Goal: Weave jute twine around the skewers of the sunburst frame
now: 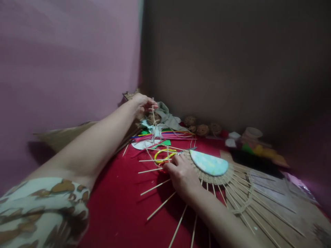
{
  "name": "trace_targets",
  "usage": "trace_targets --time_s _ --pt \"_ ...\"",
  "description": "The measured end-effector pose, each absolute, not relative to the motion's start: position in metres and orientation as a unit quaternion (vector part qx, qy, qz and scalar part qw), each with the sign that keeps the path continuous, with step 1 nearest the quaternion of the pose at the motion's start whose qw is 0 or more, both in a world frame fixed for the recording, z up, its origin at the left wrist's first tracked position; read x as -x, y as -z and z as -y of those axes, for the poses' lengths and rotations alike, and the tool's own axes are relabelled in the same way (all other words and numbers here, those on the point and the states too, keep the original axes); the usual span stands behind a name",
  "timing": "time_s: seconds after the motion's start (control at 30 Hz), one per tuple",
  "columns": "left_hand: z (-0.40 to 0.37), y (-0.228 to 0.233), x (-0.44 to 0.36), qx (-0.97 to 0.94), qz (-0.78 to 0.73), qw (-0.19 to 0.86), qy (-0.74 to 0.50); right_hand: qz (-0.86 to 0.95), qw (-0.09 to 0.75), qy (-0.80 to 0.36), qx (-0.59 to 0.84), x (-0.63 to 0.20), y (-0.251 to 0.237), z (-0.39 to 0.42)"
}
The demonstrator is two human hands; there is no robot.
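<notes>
Here, low in the middle of the frame, the woven rattan piece lies on the red table, spokes fanning outward. Your right hand presses flat on its edge, fingers spread. Your left hand, raised above centre, pinches a thin rattan strand.

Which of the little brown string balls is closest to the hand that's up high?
The twine ball right under the raised left hand, beside the grey cloth. The other balls sit in a cluster further right along the wall, away from both hands.
</notes>
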State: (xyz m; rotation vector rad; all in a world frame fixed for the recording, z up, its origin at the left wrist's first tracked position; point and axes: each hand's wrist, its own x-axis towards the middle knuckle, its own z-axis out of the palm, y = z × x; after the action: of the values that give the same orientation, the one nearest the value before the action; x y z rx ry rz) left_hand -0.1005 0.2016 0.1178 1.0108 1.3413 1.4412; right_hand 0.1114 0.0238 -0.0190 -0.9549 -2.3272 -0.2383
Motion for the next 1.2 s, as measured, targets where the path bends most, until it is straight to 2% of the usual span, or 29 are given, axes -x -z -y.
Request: trace_targets --time_s 0.27,0.37,0.43,0.53,0.6,0.63,0.73,0.8,0.93,1.2 --pt "-0.238 -0.133 0.119 -0.483 -0.637 0.149 -0.582 0.866 0.315 0.110 0.372 -0.117 0.010 -0.026" --pt "-0.245 -0.139 0.132 -0.571 -0.667 0.004 -0.478 0.865 0.322 0.104 0.371 -0.120 0.005 -0.027" --pt "-0.245 -0.138 0.135 -0.648 -0.661 -0.037 -0.375 0.863 0.327 0.103 0.372 -0.123 0.003 -0.029" --pt "-0.240 -0.129 0.127 -0.719 -0.622 -0.017 -0.310 0.860 0.329 0.103 0.375 -0.125 0.003 -0.031" --pt "-0.232 -0.120 0.115 -0.747 -0.598 0.035 -0.288 0.862 0.326 0.100 0.376 -0.126 0.005 -0.032" --pt "-0.225 -0.116 0.109 -0.764 -0.582 0.090 -0.262 0.863 0.325 0.098 0.375 -0.126 0.005 -0.032" --pt "-0.202 -0.104 0.096 -0.781 -0.489 0.370 -0.120 0.865 0.322 0.098 0.372 -0.126 0.006 -0.031" --pt "-0.189 -0.100 0.096 -0.763 -0.457 0.453 -0.060 0.864 0.323 0.100 0.372 -0.127 0.006 -0.031" --pt "-0.178 -0.097 0.112 -0.746 -0.472 0.466 -0.054 0.863 0.330 0.093 0.371 -0.130 0.006 -0.035" --pt "-0.192 -0.094 0.143 -0.686 -0.539 0.427 -0.238 0.854 0.328 0.125 0.384 -0.138 0.001 -0.039"
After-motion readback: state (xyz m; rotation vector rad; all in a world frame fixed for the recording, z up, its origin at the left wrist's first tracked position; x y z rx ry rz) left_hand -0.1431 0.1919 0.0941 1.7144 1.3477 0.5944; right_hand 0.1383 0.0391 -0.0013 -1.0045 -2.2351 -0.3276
